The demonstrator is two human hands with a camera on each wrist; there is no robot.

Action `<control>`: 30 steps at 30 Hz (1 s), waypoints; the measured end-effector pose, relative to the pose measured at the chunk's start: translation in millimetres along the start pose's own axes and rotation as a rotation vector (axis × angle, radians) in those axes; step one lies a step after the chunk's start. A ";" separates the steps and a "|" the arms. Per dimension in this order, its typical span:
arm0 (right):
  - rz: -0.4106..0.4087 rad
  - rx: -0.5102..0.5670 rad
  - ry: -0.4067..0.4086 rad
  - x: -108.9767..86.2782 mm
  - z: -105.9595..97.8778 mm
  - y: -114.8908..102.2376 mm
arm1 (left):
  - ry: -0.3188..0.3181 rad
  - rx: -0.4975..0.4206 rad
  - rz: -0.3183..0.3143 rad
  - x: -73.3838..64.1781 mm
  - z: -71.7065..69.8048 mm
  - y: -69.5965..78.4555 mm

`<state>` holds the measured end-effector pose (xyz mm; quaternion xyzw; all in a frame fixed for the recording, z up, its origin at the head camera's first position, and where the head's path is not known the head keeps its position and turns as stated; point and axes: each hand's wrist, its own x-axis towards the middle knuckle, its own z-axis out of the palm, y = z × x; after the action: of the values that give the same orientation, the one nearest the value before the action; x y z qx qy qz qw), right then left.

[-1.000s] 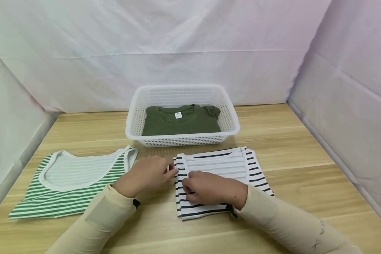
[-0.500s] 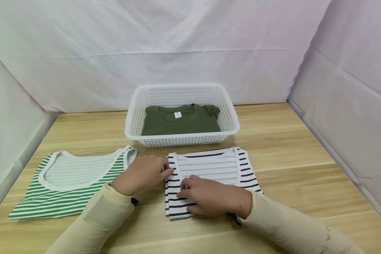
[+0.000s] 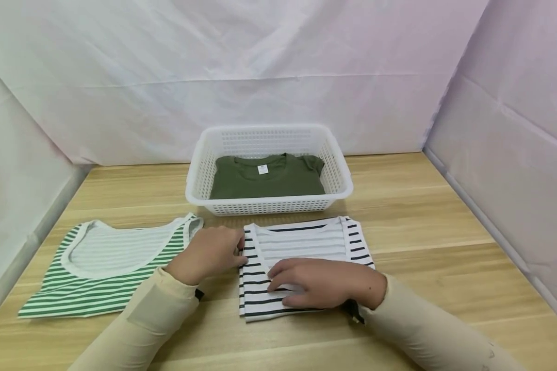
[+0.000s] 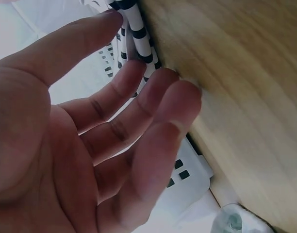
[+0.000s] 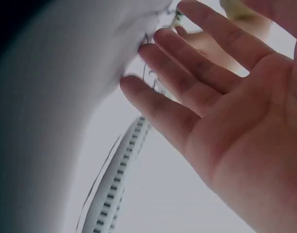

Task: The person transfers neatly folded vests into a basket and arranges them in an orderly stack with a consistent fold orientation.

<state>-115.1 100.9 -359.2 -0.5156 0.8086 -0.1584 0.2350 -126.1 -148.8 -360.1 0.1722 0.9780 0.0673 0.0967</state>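
Note:
In the head view a folded white shirt with black stripes (image 3: pixel 260 293) lies on the table, its wide neckline toward the basket. My left hand (image 3: pixel 213 252) is at the shirt's left edge, thumb and fingertips right against the fabric. Seen from the left wrist, that hand (image 4: pixel 71 145) has gently bent, separate fingers beside the striped edge (image 4: pixel 134 24). Palm down, my right hand (image 3: pixel 320 282) rests over the shirt's front part and hides some of it. The right wrist view shows this hand (image 5: pixel 236 111) with its fingers extended over the white cloth.
Behind the shirt stands a white plastic basket (image 3: pixel 269 202) holding a folded dark green T-shirt (image 3: pixel 264 185). To the left lies a folded green-striped shirt (image 3: pixel 93 293). White cloth walls (image 3: pixel 269 103) border the wooden table (image 3: pixel 422 288).
The black-striped shirt has slid a little left on the table. My right hand has shifted slightly toward the right and spread its fingers; the left hand moved slightly left and stays at the shirt's edge.

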 end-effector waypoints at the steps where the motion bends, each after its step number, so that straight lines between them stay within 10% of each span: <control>1: 0.001 0.026 0.012 -4.0 -2.9 3.7 | 0.000 -0.003 -0.001 0.2 0.5 0.0; 18: 0.366 0.151 0.288 -64.9 -55.3 89.2 | 0.072 0.024 -0.018 -0.4 2.1 -3.7; 30: 0.397 0.190 0.300 -72.9 -53.6 116.1 | -0.021 -0.017 -0.054 4.3 1.2 -6.0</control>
<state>-206.3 216.3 -356.3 -0.2932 0.9013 -0.2587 0.1864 -131.8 -152.8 -363.0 0.1457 0.9806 0.0713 0.1101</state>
